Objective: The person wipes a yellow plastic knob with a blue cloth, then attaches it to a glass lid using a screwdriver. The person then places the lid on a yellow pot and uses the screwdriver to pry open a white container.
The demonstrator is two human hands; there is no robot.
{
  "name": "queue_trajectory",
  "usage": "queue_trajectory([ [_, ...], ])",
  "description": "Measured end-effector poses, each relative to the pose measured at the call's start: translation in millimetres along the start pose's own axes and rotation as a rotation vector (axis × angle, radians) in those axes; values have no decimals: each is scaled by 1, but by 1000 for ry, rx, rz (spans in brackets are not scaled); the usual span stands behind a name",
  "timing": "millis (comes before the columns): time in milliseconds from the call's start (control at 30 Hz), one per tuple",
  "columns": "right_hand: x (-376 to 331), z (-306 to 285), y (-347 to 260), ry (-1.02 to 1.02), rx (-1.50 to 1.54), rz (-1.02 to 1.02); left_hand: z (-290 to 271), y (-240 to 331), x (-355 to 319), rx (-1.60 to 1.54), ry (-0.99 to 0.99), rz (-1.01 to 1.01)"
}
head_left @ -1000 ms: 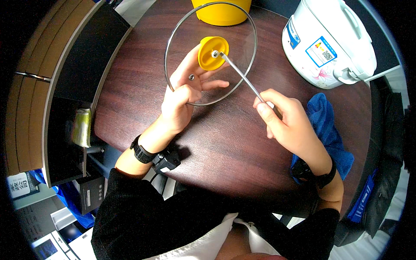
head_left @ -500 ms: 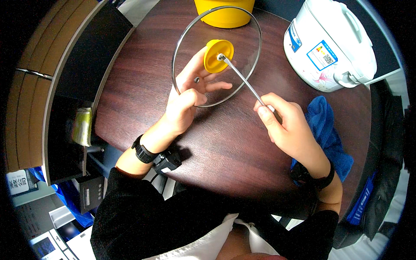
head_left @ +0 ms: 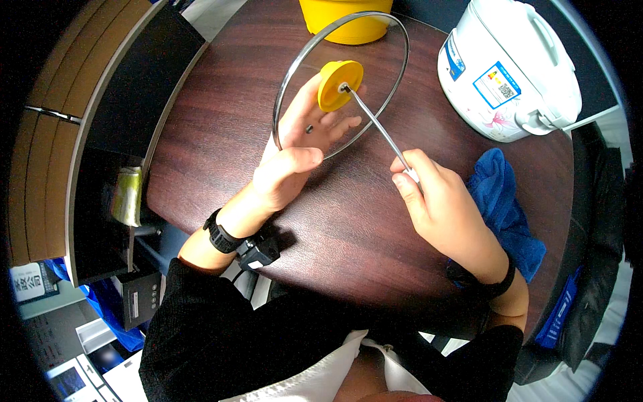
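My left hand [head_left: 284,167] supports a round glass lid with a metal rim [head_left: 406,57], held tilted above the table. Its fingers lie behind the glass around a yellow knob [head_left: 339,74], and the thumb stretches along the near rim. A small metal-ringed vent hole [head_left: 309,128] shows in the glass in front of the palm. From the right, a screwdriver [head_left: 380,126] with a slim metal shaft reaches to the screw [head_left: 344,88] at the knob's centre. My right hand [head_left: 442,208] is closed round its handle, which the fingers mostly hide.
A yellow container [head_left: 348,30] stands at the far edge of the dark wood table [head_left: 214,127]. A white rice cooker [head_left: 495,74] is at the far right. A blue cloth [head_left: 499,191] lies beside my right wrist. Dark shelving [head_left: 134,114] flanks the left side.
The lid has tilted further and shifted slightly right in my left hand, whose thumb has straightened. My right fingers have shifted on the screwdriver handle; its tip stays at the screw.
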State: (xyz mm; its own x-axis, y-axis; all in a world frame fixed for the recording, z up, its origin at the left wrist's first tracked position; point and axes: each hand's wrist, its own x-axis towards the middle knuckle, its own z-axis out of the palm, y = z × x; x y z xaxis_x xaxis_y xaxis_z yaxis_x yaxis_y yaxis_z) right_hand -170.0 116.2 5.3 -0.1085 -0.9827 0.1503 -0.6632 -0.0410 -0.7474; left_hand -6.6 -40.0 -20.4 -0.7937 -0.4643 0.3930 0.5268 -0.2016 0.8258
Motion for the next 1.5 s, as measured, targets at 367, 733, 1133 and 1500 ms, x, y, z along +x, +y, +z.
queue_trajectory([
  [367, 0, 7, 2, -23, 16, 32, 6, -8, -4, 84, 90, -36],
  [733, 1, 2, 4, -32, -5, 17, 2, -12, -8, 119, 35, -63],
  [1133, 5, -6, -1, -244, 426, 377, 2, -10, -13, 292, 37, -88],
  [1500, 5, 2, 8, -43, 201, 189, -2, -9, -12, 557, -76, 19],
])
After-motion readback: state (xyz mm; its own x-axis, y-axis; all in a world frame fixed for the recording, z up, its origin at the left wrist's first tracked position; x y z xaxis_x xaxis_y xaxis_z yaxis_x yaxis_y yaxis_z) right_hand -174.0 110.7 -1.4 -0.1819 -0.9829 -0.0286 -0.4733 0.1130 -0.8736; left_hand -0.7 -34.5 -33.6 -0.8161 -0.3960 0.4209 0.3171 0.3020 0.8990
